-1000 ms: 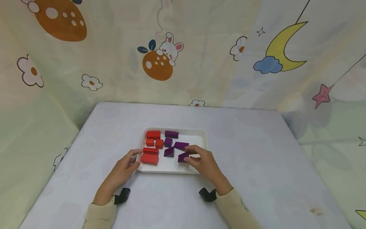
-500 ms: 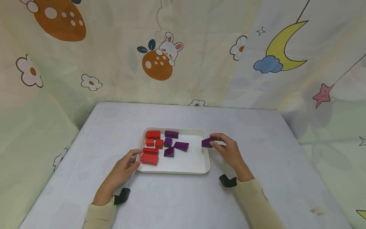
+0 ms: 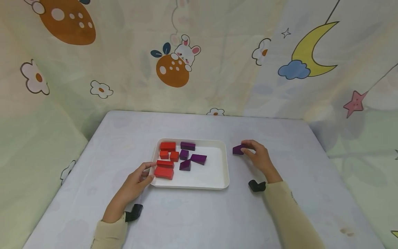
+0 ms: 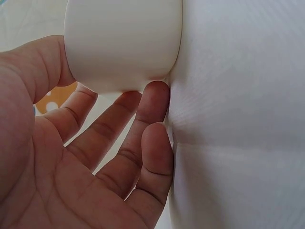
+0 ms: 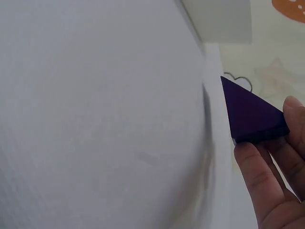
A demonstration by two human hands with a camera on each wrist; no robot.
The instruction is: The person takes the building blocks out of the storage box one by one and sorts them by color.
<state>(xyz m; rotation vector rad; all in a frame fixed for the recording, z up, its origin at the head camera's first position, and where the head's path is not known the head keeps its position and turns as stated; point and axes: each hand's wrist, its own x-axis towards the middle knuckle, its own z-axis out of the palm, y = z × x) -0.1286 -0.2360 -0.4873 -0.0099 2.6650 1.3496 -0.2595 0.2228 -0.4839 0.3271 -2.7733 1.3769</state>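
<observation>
Purple block [image 3: 237, 149]: just beyond white tray [image 3: 214, 173], having newly crossed its right rim | right hand [image 3: 258, 158]: pinches it | left hand [image 3: 135, 183]: grips tray's left edge | removal seems complete; four other purple blocks [image 3: 198, 159] inside

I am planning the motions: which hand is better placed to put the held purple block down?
Probably the right hand: it pinches the purple block outside the white tray, while the left hand holds the tray's left end.
</observation>
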